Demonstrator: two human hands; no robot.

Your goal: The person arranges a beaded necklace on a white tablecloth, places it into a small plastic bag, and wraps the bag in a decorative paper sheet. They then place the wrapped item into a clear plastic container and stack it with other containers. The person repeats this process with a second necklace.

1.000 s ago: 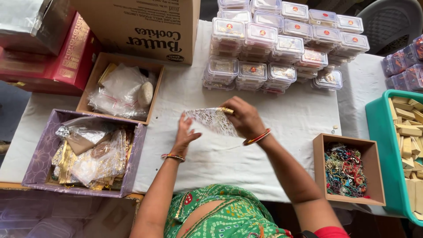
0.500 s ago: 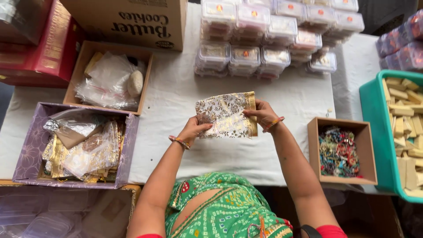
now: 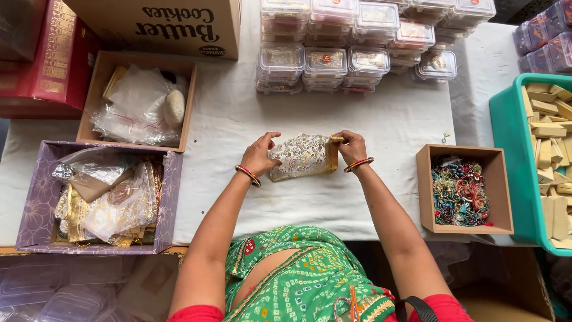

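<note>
Both hands pinch a sheer white pouch with gold flowers [image 3: 302, 156]: left hand [image 3: 260, 155] one end, right hand [image 3: 351, 146] the gold-trimmed end.

You have a small sheer white fabric pouch patterned with gold flowers [image 3: 301, 156] between both hands. It lies nearly flat on the white-covered tabletop [image 3: 381, 125], at the middle of the scene, its long side running left to right and tipped slightly. A solid gold band edges its right end, where the mouth is. Your left hand [image 3: 260, 154] grips its left end; your right hand [image 3: 351, 146] pinches the gold-banded end.
</note>
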